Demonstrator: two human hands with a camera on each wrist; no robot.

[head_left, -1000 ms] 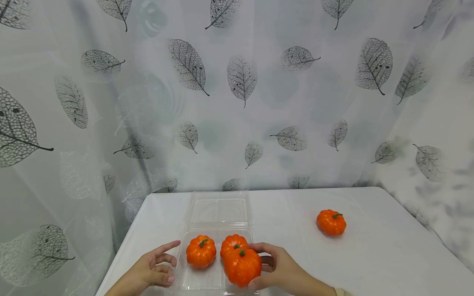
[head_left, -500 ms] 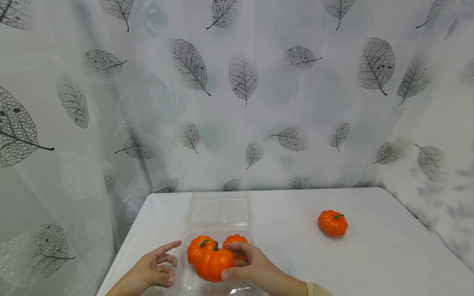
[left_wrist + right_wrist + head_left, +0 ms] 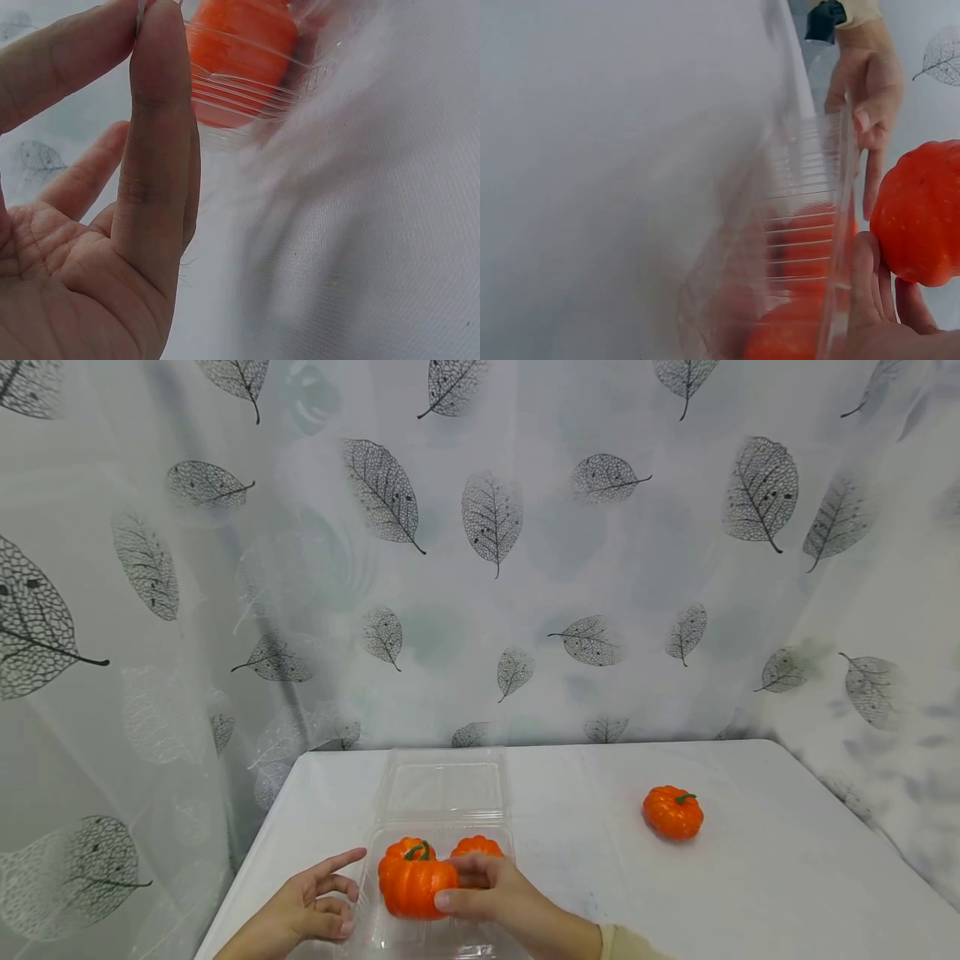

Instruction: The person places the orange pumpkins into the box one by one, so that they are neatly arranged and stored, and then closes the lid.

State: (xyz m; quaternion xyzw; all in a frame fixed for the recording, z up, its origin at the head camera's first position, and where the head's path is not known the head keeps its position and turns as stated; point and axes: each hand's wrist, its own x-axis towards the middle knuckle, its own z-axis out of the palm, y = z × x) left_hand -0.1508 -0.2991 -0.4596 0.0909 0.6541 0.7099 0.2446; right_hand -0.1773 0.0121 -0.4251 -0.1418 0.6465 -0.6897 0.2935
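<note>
My right hand (image 3: 486, 897) grips an orange toy pumpkin (image 3: 414, 885) with a green stem, just above the left side of an open clear plastic clamshell container (image 3: 442, 793). A second pumpkin (image 3: 477, 846) sits in the tray's right half, partly behind my fingers. The held pumpkin hides whatever lies beneath it. My left hand (image 3: 315, 903) pinches the container's left rim, seen close in the left wrist view with fingers (image 3: 154, 127) on the ribbed plastic (image 3: 255, 82). The right wrist view shows the held pumpkin (image 3: 919, 214) beside the clear wall (image 3: 810, 247).
A third pumpkin (image 3: 672, 812) lies loose on the white table (image 3: 750, 885), to the right of the container. The container's lid lies flat toward the back. A leaf-print curtain (image 3: 487, 568) hangs behind and along both sides of the table.
My right hand has carried the pumpkin leftward from over the tray's right front to over its left half. The left hand has kept its place on the rim.
</note>
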